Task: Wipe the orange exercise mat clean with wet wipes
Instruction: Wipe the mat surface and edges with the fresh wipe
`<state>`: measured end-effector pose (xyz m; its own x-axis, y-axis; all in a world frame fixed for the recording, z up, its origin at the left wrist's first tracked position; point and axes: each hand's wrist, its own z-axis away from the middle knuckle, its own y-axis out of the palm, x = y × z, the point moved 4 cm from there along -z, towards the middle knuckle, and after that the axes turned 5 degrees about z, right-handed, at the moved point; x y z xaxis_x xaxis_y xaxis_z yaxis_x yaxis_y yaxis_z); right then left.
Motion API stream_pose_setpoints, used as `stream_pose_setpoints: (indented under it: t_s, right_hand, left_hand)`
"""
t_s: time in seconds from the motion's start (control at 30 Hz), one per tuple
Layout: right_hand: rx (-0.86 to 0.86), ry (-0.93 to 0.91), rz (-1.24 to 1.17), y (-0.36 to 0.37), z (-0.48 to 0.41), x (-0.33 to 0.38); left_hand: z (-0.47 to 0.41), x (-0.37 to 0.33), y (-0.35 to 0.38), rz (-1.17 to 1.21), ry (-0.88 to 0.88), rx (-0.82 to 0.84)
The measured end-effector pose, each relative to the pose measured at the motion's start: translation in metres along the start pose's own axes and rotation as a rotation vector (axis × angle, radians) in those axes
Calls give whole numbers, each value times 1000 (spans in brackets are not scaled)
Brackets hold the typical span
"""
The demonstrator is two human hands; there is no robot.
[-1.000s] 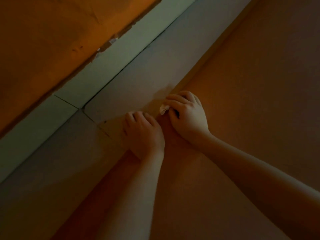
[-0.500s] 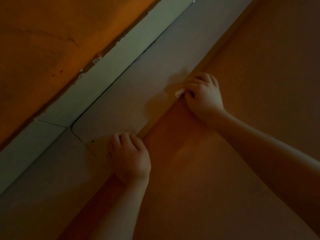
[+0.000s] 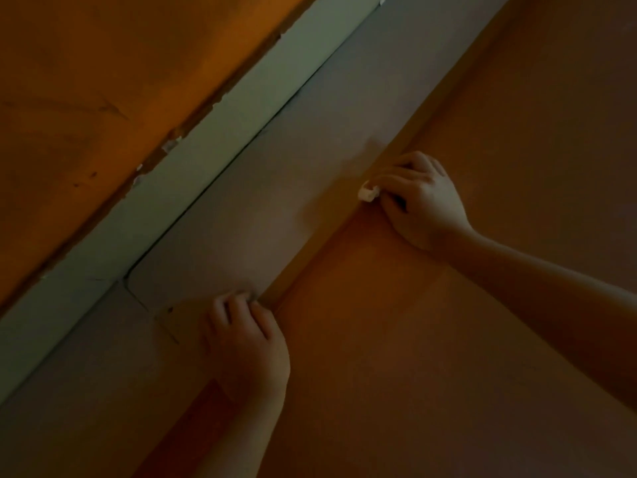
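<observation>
Mat: orange exercise mat (image 3: 448, 339) lies flat on the floor, filling the right and lower part of the view; its long edge runs diagonally between our hands.
Mat feel: we judge it soft, light and bendy, prob. foam, so the edge may lift or creep under a hard rub. Best held down near the edge.
Wipe: wet wipe (image 3: 368, 194) is wadded small and pale, limp and damp, so we pinch it tight w/ fingertips.
Right hand: right hand (image 3: 424, 201) is curled round the wipe and holds it on the mat's edge.
Left hand: left hand (image 3: 246, 343) sits knuckles up at the same edge, lower down, fingers curled. We can't tell if it hooks the edge or only presses.
Floor: floor (image 3: 258, 208) is grey tile w/ dark joints.
Room: dim, w/ a pale skirting board (image 3: 220, 139) under an orange wall (image 3: 103, 81), chipped along the join.
</observation>
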<state>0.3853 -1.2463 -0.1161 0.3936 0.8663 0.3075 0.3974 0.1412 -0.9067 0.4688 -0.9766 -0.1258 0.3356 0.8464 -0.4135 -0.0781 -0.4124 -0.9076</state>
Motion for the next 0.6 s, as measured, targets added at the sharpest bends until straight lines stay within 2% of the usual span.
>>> stream_pose_setpoints:
  t_s: [0.2,0.27,0.37,0.43,0.6]
  right_hand:
    - [-26,-29,-27,1,0,0]
    - [-31,-26,-31,1,0,0]
    - [-18,-33,-43,1,0,-1]
    - [-15,-25,-48,0,1,-1]
    - [-19,-39,-63,0,0,-1]
  left_hand:
    - [-8,-15,0,12,-44,29]
    - [-22,-49,11,116,-47,81]
    - [-47,-122,46,219,44,83]
    - [-56,-145,64,198,16,48]
    - [-53,-141,77,97,13,24]
